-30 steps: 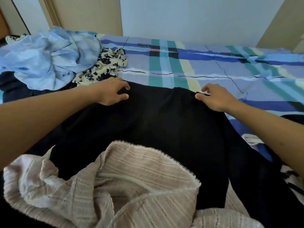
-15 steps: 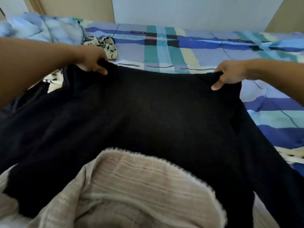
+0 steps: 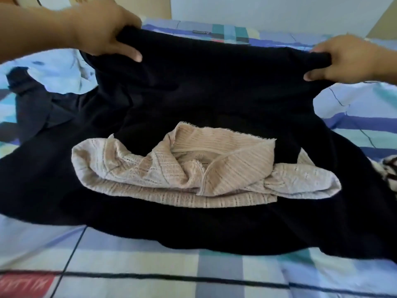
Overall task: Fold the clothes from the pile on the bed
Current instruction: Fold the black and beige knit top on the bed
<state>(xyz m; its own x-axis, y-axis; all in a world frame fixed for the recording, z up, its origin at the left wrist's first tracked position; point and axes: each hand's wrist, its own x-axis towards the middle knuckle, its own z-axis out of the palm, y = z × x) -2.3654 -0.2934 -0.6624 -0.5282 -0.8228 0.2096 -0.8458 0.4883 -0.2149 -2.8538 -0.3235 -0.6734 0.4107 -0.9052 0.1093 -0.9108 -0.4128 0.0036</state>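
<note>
The black garment [image 3: 204, 87], spread over the middle of the bed [image 3: 214, 272], is gripped at its far corners by the left hand [image 3: 107, 33] and right hand [image 3: 343, 59]. If it is lifted further, the beige knit top [image 3: 193, 168] lying on it could be tumbled off.

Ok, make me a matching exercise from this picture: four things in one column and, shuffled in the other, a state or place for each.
1 black garment
2 beige top
3 sheet
4 left hand

A crumpled on the black garment
B blue, checked
C lifted at its far edge
D gripping a far corner

Pairs: 1-C, 2-A, 3-B, 4-D
</note>
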